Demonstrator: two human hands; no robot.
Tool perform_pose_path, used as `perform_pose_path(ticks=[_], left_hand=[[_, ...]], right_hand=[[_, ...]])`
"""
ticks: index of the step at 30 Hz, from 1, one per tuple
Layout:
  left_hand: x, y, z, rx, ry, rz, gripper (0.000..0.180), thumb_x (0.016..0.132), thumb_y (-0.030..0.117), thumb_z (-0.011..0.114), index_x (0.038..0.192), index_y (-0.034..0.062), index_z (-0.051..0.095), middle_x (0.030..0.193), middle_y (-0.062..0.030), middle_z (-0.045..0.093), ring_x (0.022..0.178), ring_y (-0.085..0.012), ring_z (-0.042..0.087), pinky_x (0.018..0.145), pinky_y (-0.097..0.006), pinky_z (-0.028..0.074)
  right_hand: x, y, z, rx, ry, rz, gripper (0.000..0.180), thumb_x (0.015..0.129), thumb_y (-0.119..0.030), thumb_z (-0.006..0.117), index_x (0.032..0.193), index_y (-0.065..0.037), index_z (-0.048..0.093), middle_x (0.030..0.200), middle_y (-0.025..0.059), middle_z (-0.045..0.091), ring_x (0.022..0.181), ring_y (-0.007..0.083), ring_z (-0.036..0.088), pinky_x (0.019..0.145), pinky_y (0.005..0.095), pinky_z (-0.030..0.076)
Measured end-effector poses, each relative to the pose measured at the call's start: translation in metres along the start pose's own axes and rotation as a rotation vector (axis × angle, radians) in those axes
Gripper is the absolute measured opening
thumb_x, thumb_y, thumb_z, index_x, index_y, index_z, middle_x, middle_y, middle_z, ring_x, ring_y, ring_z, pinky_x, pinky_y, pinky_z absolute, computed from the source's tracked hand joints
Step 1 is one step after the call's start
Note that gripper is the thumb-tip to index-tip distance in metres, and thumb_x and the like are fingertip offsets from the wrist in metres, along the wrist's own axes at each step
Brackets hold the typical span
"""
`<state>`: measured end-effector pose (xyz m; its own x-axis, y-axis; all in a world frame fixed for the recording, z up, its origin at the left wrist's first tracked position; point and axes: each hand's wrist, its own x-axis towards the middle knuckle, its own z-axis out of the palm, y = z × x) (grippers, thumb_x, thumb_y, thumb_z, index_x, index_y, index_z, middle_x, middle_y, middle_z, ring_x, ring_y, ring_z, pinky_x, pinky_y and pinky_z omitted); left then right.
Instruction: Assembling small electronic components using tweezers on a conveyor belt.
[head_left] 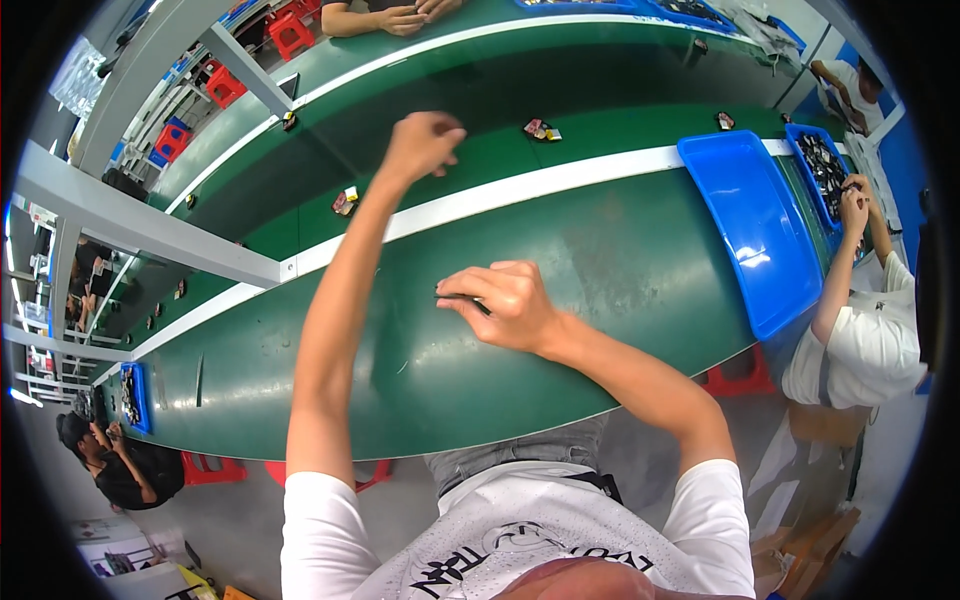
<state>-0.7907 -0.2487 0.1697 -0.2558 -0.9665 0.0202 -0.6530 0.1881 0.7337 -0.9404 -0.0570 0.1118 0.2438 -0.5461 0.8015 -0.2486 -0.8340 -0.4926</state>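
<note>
1. The worktop [620,340] is green and shiny; its near edge is by the person's grey jeans [520,455].
2. The right hand [512,303] pinches a small dark piece [474,302] over the worktop.
3. The left hand [420,150] is out past the white rail [520,190], fingers bent; one cannot tell if it holds something.
4. A wide green stretch lies between the right hand and the blue tray [750,235].
5. Red stools [738,375] poke out by the near edge.

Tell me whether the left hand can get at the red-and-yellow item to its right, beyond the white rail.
Probably yes: the left hand is beyond the white rail too, and nothing visible stands between it and the item.
</note>
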Motion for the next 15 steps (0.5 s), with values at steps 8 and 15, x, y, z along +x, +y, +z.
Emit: perform_pose_path(ticks=[8, 15], left_hand=[[0.067, 0.035, 0.074, -0.092, -0.118, -0.053, 0.034, 0.089, 0.020, 0.073, 0.115, -0.0018, 0.069, 0.085, -0.0122, 0.073, 0.061, -0.0151, 0.066, 0.050, -0.029, 0.056], [0.051, 0.025, 0.087, -0.076, 0.067, -0.109, 0.019, 0.086, 0.019, 0.076, 0.084, 0.0009, 0.069, 0.074, -0.0079, 0.070, 0.051, -0.0124, 0.060, 0.045, -0.029, 0.046]], right_hand=[[0.002, -0.006, 0.004, 0.015, -0.054, 0.027, 0.014, 0.075, -0.005, 0.080, 0.085, -0.007, 0.071, 0.077, 0.0038, 0.072, 0.052, 0.0229, 0.062, 0.049, 0.0321, 0.046], [0.000, -0.003, 0.008, 0.013, -0.057, 0.005, 0.015, 0.073, -0.004, 0.081, 0.085, -0.008, 0.071, 0.076, 0.0043, 0.072, 0.054, 0.0235, 0.063, 0.049, 0.0324, 0.046]])
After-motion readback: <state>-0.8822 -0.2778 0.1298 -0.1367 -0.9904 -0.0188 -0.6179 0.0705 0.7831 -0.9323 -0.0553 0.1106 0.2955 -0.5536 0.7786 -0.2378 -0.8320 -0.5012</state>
